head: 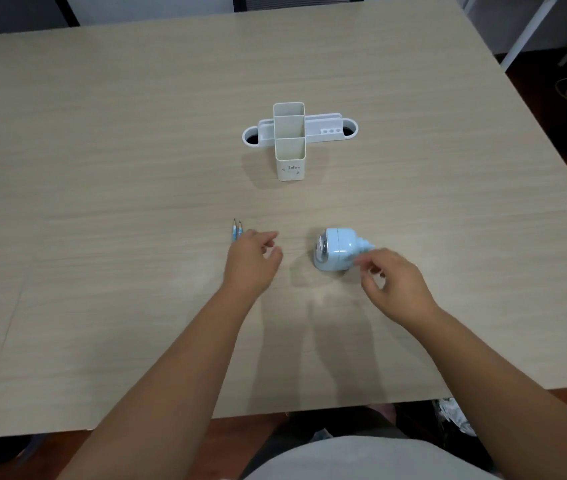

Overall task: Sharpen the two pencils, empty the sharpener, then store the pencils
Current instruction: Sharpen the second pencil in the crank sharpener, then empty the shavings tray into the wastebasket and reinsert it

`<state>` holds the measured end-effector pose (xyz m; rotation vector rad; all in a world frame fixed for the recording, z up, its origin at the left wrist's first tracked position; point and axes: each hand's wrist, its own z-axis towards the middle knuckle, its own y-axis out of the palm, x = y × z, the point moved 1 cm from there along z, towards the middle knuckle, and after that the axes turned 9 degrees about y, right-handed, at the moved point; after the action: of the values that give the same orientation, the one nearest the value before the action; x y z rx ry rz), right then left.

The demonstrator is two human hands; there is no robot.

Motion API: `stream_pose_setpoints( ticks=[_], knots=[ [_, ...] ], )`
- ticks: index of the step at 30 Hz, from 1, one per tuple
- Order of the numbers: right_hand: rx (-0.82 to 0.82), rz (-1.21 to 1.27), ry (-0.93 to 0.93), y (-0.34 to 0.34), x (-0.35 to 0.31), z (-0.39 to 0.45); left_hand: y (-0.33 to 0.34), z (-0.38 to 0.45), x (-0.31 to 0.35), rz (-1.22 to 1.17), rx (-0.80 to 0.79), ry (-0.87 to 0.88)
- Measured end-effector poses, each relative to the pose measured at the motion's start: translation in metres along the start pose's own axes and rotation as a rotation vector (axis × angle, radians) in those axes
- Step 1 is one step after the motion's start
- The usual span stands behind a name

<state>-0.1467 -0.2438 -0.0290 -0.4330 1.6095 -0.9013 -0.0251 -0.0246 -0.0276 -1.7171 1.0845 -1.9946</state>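
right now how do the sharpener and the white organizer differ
The sharpener is pale blue and rounded, while the organizer is white with boxy upright compartments. The sharpener sits near the table's front, by the right hand; the organizer stands farther back, away from both hands. The sharpener is the more compact; the organizer spreads wide, with open slots and holes. Both rest on the table, and neither holds the pencils.

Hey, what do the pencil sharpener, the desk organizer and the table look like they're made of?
Pencil sharpener: glossy light-blue plastic, judging by its smooth moulded shell and highlights. Desk organizer: matte white plastic with thin, uniform moulded walls. Table: pale wood-grain surface, probably laminate, since the grain looks flat and even.
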Motion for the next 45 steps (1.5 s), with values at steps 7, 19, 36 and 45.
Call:
stream_pose_setpoints(
  ticks=[7,19,36,45],
  knots=[
    [-0.227,-0.125,0.306,0.021,0.031,0.017,0.047,0.016,0.06,0.024,-0.237,0.398],
    [-0.369,-0.061,0.321,0.029,0.046,0.069,0.053,0.025,0.054,0.023,-0.341,0.378],
    [-0.25,0.173,0.365,-0.027,0.082,0.043,0.049,0.022,0.055,0.002,-0.337,0.336],
    [-0.098,0.534,0.484,-0.05,0.08,-0.043,0.066,0.002,0.072,0.223,-0.249,0.617]
  ],
)
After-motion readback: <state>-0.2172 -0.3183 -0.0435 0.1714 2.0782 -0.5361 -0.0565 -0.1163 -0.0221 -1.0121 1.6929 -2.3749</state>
